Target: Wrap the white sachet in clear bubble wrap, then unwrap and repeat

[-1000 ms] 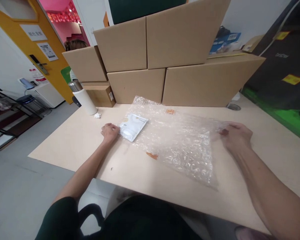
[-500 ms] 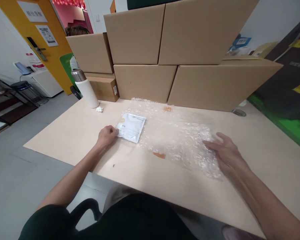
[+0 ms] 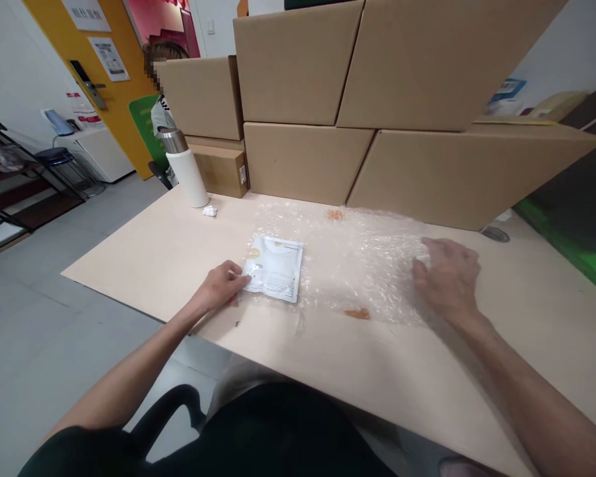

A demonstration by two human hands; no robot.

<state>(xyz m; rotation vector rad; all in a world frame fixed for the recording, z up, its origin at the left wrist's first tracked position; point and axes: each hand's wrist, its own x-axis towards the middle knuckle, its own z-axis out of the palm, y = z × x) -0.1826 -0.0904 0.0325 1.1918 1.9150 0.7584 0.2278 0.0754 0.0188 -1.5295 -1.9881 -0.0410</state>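
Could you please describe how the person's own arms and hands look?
The left hand and right hand are gloveless, with no watch or bracelet visible. A very dark sleeve ends near the left elbow; on the right, no sleeve shows in view.

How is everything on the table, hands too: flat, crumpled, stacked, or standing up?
Bubble wrap, spread out, wrinkly
Packet, lying on the bubble wrap
Bottle, standing up, lid on
White scrap, crumpled
Cardboard boxes, stacked
Left hand, fingers on the packet's corner
Right hand, blurry, at the bubble wrap's right edge
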